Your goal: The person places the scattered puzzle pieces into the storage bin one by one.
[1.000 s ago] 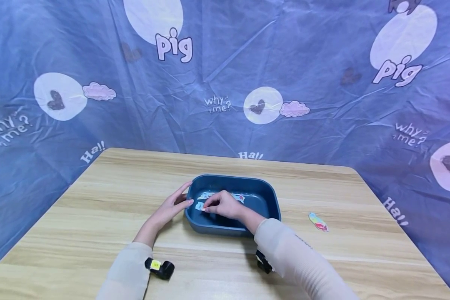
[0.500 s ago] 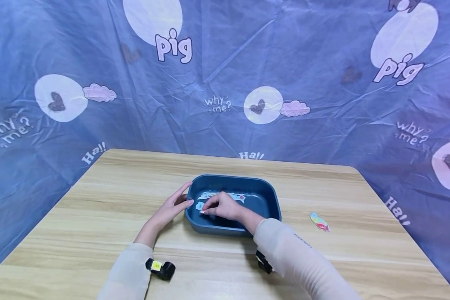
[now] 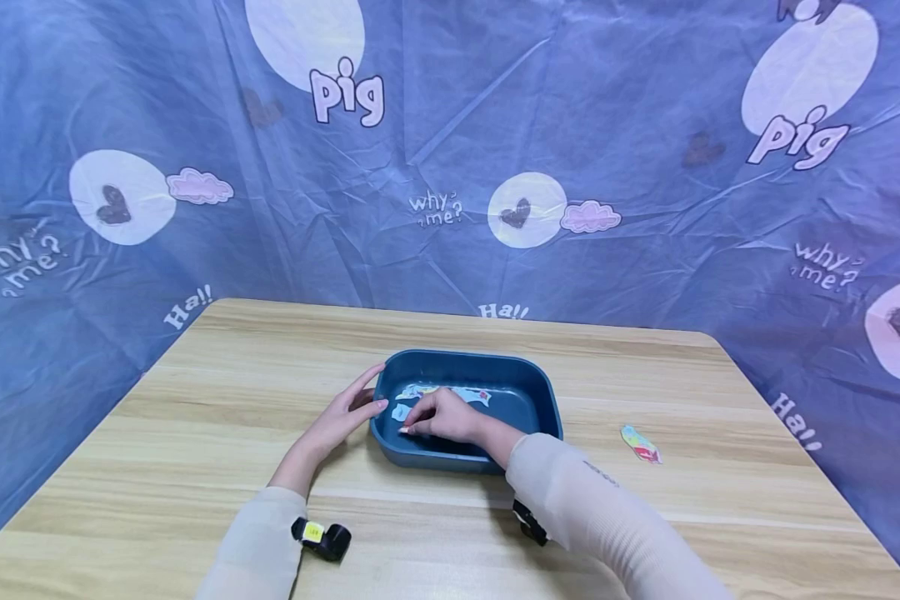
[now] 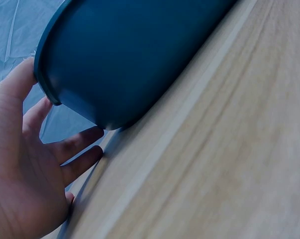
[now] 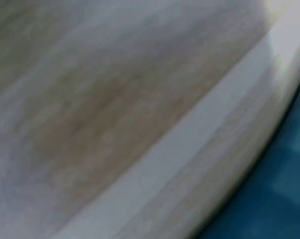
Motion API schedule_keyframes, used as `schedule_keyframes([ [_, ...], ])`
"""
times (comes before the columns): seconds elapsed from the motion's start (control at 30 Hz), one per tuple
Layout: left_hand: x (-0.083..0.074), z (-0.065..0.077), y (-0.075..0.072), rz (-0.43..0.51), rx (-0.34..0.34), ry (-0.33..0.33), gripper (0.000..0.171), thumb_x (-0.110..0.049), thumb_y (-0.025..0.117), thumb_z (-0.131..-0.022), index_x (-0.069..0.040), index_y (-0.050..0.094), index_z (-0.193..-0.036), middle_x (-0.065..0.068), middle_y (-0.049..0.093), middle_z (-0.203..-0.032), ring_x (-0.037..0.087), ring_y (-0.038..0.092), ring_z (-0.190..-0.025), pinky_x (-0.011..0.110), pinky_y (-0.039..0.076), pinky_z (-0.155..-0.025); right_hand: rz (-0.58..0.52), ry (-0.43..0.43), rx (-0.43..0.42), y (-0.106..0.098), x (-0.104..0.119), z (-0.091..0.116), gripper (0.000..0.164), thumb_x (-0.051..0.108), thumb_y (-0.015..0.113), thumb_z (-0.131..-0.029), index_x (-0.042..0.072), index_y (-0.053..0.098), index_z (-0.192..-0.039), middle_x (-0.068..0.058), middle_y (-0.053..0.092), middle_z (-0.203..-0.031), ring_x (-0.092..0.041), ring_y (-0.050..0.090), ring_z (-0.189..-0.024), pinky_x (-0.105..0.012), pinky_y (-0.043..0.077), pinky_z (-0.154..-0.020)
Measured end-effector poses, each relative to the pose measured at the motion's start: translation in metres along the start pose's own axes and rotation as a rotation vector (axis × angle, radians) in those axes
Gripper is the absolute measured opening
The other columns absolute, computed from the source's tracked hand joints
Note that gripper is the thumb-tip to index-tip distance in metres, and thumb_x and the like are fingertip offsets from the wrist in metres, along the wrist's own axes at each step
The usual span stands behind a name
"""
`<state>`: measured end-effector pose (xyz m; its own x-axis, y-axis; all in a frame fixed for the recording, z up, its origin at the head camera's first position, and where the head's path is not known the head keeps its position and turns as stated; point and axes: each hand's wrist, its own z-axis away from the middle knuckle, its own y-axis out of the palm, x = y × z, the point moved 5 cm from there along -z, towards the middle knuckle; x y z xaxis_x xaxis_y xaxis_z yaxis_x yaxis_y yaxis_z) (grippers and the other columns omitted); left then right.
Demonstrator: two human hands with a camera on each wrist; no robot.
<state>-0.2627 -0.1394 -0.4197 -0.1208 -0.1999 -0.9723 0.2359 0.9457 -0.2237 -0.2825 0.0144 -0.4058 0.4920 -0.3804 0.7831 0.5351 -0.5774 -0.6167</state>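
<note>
A dark blue oblong basin (image 3: 465,460) stands on the wooden table. At its left end my left hand (image 3: 336,418) grips the wall, thumb over the rim; in the left wrist view its other fingers (image 4: 82,162) lie spread near the outside of the base. My right hand (image 3: 450,415) is down inside the basin with curled fingers, its fingertips low near the floor. A small light-blue paper cutout (image 3: 401,412) lies just beyond those fingertips. Whether they pinch anything cannot be seen. Behind the hand lie further colourful paper cutouts (image 3: 474,396), partly covered by it.
To the basin's right, one blue, yellow and red paper cutout (image 3: 641,444) lies on the table (image 3: 195,400). A printed blue cloth (image 3: 420,267) hangs behind the table. The right wrist view holds only blurred tabletop and a strip of blue.
My right fingertips have shifted slightly toward the near side of the basin, away from the small light-blue cutout, which shows a little more. The left hand and basin stay in place.
</note>
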Motion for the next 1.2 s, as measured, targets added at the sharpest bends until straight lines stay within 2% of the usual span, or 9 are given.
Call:
schedule_keyframes([
  [0.1,0.0,0.0,0.0,0.004,0.0,0.003,0.059,-0.032,0.057,-0.083,-0.028,0.028,-0.134,0.017,0.042,-0.125,0.026,0.037,-0.116,0.045,0.026,-0.094,0.01,-0.002,0.004,0.0,0.004,0.001,0.007,0.002,0.064,-0.076,0.001,0.069,-0.081,-0.002,0.063,-0.076,-0.008,0.054,-0.068,-0.019,0.044,-0.059],
  [0.3,-0.002,0.001,0.001,0.016,0.01,0.019,0.059,-0.031,0.057,-0.083,-0.028,0.028,-0.135,0.018,0.042,-0.125,0.026,0.037,-0.116,0.044,0.027,-0.094,-0.036,-0.021,0.025,-0.004,0.029,0.009,0.008,-0.006,0.061,-0.075,-0.009,0.066,-0.081,-0.016,0.062,-0.079,-0.026,0.055,-0.074,-0.022,0.045,-0.061],
  [0.43,-0.001,0.001,0.001,0.019,0.015,0.019,0.059,-0.03,0.056,-0.083,-0.028,0.028,-0.135,0.018,0.043,-0.124,0.026,0.038,-0.115,0.044,0.026,-0.094,-0.028,-0.023,0.04,-0.004,0.036,0.011,0.008,-0.006,0.061,-0.075,-0.01,0.065,-0.08,-0.017,0.061,-0.079,-0.029,0.054,-0.076,-0.024,0.046,-0.063],
  [0.53,-0.001,0.001,0.0,0.021,0.016,0.016,0.058,-0.03,0.056,-0.084,-0.027,0.028,-0.135,0.018,0.043,-0.124,0.026,0.038,-0.115,0.045,0.026,-0.095,-0.016,-0.025,0.04,-0.002,0.028,0.008,0.008,-0.004,0.062,-0.075,-0.008,0.066,-0.081,-0.015,0.062,-0.079,-0.025,0.054,-0.076,-0.023,0.045,-0.063],
  [0.73,0.001,0.0,0.0,0.022,0.015,0.011,0.057,-0.029,0.055,-0.084,-0.027,0.028,-0.135,0.019,0.042,-0.125,0.027,0.037,-0.116,0.045,0.025,-0.095,0.02,-0.019,0.033,0.002,0.005,0.001,0.008,0.003,0.065,-0.075,0.001,0.069,-0.081,-0.001,0.063,-0.076,-0.009,0.053,-0.073,-0.02,0.044,-0.064],
  [0.93,0.0,0.001,-0.001,0.017,0.014,-0.006,0.058,-0.028,0.055,-0.084,-0.027,0.028,-0.135,0.018,0.041,-0.126,0.026,0.037,-0.116,0.044,0.025,-0.095,0.036,-0.026,0.034,0.002,0.002,-0.001,0.008,0.004,0.066,-0.075,0.003,0.069,-0.082,0.001,0.063,-0.075,-0.006,0.053,-0.073,-0.021,0.045,-0.065],
  [1.2,-0.023,0.01,0.003,0.017,0.027,-0.01,0.057,-0.016,0.051,-0.087,-0.016,0.023,-0.137,0.024,0.037,-0.126,0.032,0.034,-0.117,0.047,0.024,-0.095,0.004,-0.006,0.031,0.001,0.002,-0.001,0.01,0.004,0.065,-0.076,0.001,0.069,-0.084,0.001,0.063,-0.075,-0.004,0.054,-0.071,-0.02,0.045,-0.063],
])
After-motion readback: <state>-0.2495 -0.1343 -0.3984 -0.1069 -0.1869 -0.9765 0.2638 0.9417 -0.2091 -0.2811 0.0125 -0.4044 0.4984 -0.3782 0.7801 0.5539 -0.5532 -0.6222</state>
